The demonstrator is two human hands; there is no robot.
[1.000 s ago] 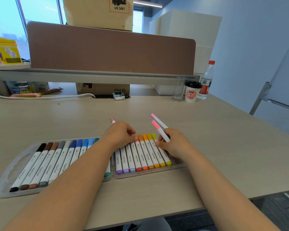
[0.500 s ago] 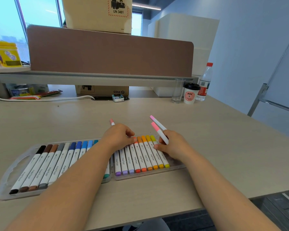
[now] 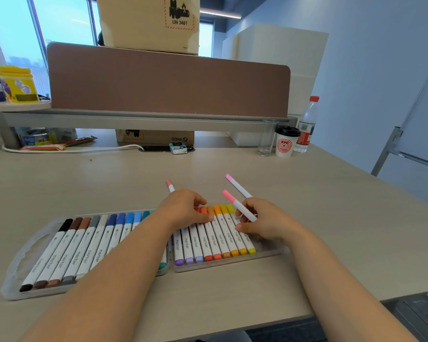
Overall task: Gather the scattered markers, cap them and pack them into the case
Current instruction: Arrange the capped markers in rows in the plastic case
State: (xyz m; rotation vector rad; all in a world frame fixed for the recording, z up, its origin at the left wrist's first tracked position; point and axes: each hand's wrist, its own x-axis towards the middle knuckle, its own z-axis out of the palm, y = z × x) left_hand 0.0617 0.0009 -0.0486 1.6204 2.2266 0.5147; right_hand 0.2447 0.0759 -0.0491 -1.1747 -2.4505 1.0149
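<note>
My right hand [image 3: 265,223] is pinching a pink marker [image 3: 236,203] above the case [image 3: 22,262]. My left hand [image 3: 183,208] is resting on the packed markers [image 3: 220,239] (gripping anything? I can't tell).

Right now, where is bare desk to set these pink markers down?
Free: desk right of the case to its edge, and the wide strip between case and white cable. Crowded: far corner with glass, cup and bottle; the case, under the left hand and the right hand holding pink markers.
</note>
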